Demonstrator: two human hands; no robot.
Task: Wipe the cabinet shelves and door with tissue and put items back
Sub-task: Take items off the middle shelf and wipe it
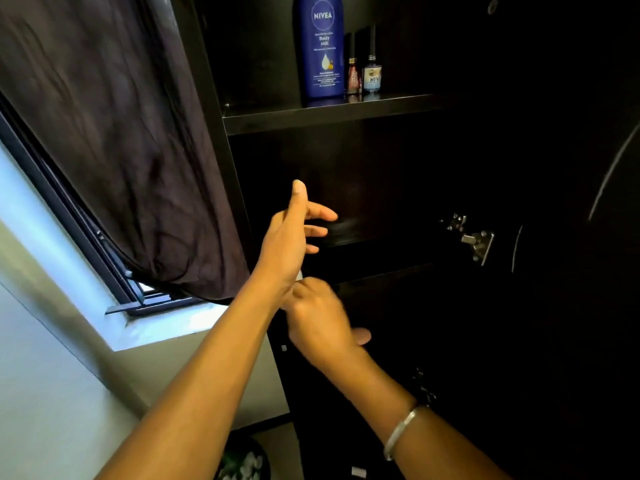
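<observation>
The dark cabinet stands open in front of me. A blue Nivea bottle and two small bottles stand on the upper shelf. My left hand is raised in front of the bare middle shelf, thumb up and fingers spread, holding nothing. Just below it my right hand is blurred, its fingers pinching a small white tissue that is mostly hidden behind my left wrist. The open door hangs at the right on a metal hinge.
A dark curtain hangs over a window just left of the cabinet side. A pale wall runs below the sill. A round container sits on the floor by the cabinet's foot.
</observation>
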